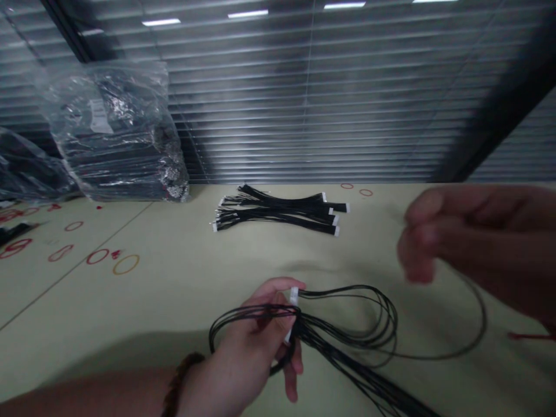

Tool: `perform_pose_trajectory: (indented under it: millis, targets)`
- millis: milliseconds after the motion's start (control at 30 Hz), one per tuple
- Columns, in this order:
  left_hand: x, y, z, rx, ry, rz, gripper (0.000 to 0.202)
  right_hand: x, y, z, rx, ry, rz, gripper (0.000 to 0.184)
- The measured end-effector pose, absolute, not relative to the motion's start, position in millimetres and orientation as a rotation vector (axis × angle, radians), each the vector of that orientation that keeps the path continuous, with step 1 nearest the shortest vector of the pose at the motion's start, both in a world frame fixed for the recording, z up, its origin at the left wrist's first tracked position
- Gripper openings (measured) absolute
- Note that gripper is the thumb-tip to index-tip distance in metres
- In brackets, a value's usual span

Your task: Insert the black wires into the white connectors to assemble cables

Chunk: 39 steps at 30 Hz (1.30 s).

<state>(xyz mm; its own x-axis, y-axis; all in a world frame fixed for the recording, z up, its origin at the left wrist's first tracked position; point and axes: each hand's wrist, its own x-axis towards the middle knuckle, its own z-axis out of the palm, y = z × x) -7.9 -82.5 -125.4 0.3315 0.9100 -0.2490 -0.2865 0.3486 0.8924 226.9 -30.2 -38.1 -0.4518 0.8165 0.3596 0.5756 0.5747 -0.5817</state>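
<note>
Left hand (247, 341) grip closed on wire bundle (347, 330), white connector (294, 296) pinched upright, likely keeping ends together while loops fall free toward 4 o'clock. Right hand (473, 231) at 3 o'clock, blurred, fingers curled, grip unclear. Straight wire bunch (278, 211) at 12 o'clock, ends aligned. Pale worktop (143, 324), red rings (97, 256) at 9 o'clock; plastic bag (117, 133) at 11 o'clock, blinds (304, 104) behind.

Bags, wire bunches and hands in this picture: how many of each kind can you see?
Clear plastic bags: 2
Black wire bunches, the lying one and the held one: 2
Hands, left hand and right hand: 2
Total: 6
</note>
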Motion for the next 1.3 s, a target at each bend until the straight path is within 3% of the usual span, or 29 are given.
perform_pose_trajectory:
  millis: [67,267,1300]
  targets:
    - [-8,-83,-125,0.866,0.847,0.931,0.032,201,-46,-50,-1.153,-2.246,0.842,0.025]
    - [-8,-85,-124,0.922,0.762,0.936,0.021,172,-69,-79,-1.254,-2.372,0.543,0.017]
    - [-9,-90,-132,0.994,0.757,0.991,0.019,174,-72,-81,-1.182,-2.482,0.338,0.022]
